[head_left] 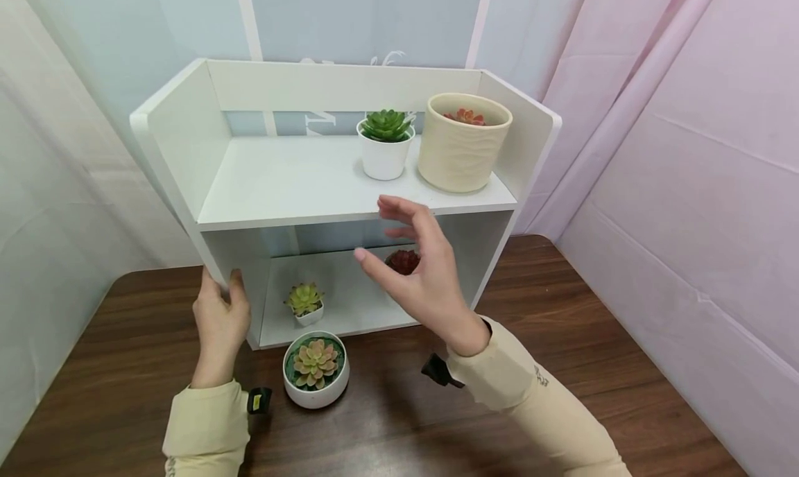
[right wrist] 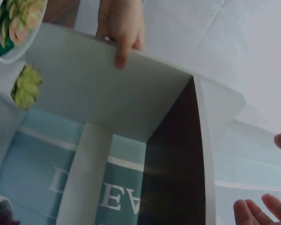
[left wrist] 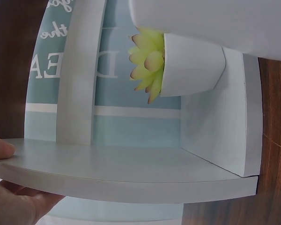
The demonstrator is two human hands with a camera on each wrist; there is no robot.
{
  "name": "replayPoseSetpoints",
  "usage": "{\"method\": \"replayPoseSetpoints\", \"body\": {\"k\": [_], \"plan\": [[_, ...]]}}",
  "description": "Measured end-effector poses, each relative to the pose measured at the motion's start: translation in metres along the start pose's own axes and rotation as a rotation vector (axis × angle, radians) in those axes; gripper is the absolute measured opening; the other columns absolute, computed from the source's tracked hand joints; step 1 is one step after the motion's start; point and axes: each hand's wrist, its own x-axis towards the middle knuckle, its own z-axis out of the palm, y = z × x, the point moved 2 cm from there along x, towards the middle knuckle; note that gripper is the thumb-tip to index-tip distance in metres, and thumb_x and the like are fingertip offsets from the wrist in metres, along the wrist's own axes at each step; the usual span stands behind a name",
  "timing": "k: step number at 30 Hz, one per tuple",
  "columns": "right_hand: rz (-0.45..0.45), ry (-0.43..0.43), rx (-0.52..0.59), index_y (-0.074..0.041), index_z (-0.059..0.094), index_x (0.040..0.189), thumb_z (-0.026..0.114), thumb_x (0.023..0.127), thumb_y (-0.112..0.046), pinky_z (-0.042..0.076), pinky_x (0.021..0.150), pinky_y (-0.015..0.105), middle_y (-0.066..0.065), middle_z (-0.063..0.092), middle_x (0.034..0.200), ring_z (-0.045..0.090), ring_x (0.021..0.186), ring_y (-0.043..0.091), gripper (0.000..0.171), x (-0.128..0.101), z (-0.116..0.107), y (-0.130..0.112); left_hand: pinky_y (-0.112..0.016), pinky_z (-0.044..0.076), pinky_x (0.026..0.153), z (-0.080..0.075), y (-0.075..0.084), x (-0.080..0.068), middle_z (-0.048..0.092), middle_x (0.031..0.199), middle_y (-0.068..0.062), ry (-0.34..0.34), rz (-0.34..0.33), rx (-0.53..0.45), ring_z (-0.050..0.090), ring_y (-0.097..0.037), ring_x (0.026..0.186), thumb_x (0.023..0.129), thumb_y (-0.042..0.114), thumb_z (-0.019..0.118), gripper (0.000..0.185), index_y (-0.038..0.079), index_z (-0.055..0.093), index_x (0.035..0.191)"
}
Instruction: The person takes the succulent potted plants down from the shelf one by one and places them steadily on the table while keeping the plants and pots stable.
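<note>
Left hand (head_left: pixel 220 321) steadies the white shelf unit (head_left: pixel 187 144); right hand (head_left: pixel 419 272) hovers with an empty, loose grip.

The shelf unit stands mid-frame on the brown table (head_left: pixel 593 366); the left fingers curl round its left side panel at lower left. It looks stiff, light and smooth, so it may slide or tip; both side panels seem the safest hold. The potted succulents, like the cream pot (head_left: pixel 462 144), stand loose and could topple.
</note>
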Motion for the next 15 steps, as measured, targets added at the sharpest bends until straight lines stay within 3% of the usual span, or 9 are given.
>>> {"method": "replayPoseSetpoints", "body": {"k": [9,15], "plan": [[-0.022,0.046,-0.134,0.001,0.044,0.135,0.077,0.080,-0.016,0.042,0.100,0.029,0.016,0.050,0.133,0.047,0.125,0.023,0.066,0.022,-0.002,0.002,-0.069,0.042,0.083,0.000,0.000,-0.001,0.052,0.128,-0.036,-0.004,0.001,-0.004,0.052,-0.053,0.114,0.099,0.012,0.043,0.040,-0.005,0.042,0.136],[0.038,0.077,-0.183,0.003,0.040,0.138,0.076,0.081,-0.018,0.041,0.101,0.033,0.018,0.048,0.134,0.045,0.124,0.026,0.071,0.033,0.000,0.007,-0.070,0.042,0.083,0.000,-0.001,0.000,0.051,0.129,-0.035,-0.014,-0.002,0.003,0.052,-0.054,0.114,0.100,0.013,0.043,0.041,-0.004,0.041,0.138]]}}
